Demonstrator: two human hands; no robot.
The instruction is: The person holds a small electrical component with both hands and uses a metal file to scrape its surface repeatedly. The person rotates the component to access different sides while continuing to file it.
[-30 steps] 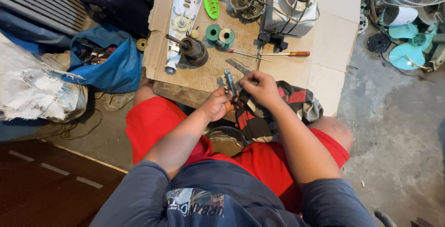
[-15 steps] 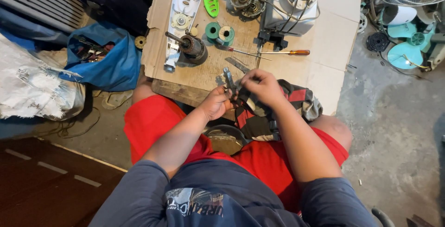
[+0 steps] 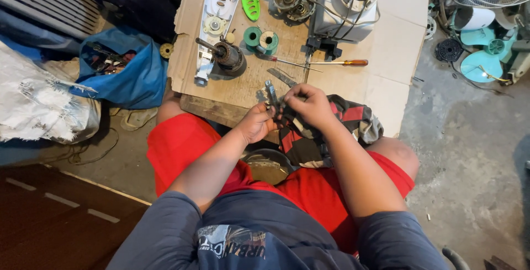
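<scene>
Over red lap, left hand (image 3: 255,122) gripping slim metal pliers (image 3: 270,94), right hand (image 3: 309,104) pinching checked cloth (image 3: 337,126)

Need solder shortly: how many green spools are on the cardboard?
2. The green spools sit side by side on the cardboard, right of the motor rotor and above the screwdriver. Others may be hidden under clutter.

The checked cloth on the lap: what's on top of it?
Both hands, the left hand and right hand, work a small metal part over the checked cloth. What lies beneath their fingers is hidden.
</scene>
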